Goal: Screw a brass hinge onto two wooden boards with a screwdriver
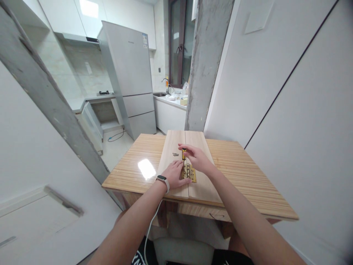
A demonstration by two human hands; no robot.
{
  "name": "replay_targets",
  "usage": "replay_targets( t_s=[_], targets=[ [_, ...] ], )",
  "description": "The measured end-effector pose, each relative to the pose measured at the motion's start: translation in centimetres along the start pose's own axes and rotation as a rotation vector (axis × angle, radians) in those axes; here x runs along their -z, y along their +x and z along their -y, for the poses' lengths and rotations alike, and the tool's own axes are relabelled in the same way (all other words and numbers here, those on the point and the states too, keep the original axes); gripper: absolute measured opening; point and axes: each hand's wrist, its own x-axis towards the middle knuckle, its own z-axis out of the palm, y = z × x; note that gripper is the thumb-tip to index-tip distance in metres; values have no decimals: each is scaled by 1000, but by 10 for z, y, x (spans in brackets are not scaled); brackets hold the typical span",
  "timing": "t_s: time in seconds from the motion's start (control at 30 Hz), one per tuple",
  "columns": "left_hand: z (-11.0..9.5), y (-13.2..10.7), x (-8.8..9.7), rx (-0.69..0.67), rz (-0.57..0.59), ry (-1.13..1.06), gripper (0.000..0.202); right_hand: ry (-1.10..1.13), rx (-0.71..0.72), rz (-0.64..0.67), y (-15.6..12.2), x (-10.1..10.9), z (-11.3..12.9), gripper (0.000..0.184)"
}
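A brass hinge (193,176) lies flat across the seam between two pale wooden boards (173,140). My right hand (197,158) is closed around the yellow-and-black handle of a screwdriver (184,154), which stands upright above the hinge's upper left part. My left hand (174,173), with a watch (162,178) on its wrist, covers the hinge's left leaf. Its thumb lies over the lower edge and its fingertips are near the screwdriver's tip, holding the hinge against the boards. The screw under the tip is hidden. Several small screws (175,154) lie on the left board.
The boards rest on a wood-grain table (234,165) with a drawer (204,211) beneath its front edge. A white cable (151,224) hangs by my left forearm. Beyond stand a grey fridge (135,73), a sink counter (171,110) and a concrete pillar (206,66). A white wall (289,110) borders the right.
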Motion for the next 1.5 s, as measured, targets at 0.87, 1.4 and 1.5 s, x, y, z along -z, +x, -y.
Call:
replay_targets(
  t_s=[0.87,1.4,1.5],
  targets=[
    [-2,0,2,8,8,-17,79,-5,-58,-185,-2,-14,-8,31],
    [-2,0,3,8,13,-18,78,227,-80,89,12,15,-13,28],
    [-2,0,3,10,19,-22,79,209,-74,26,9,12,-16,27]
  ],
)
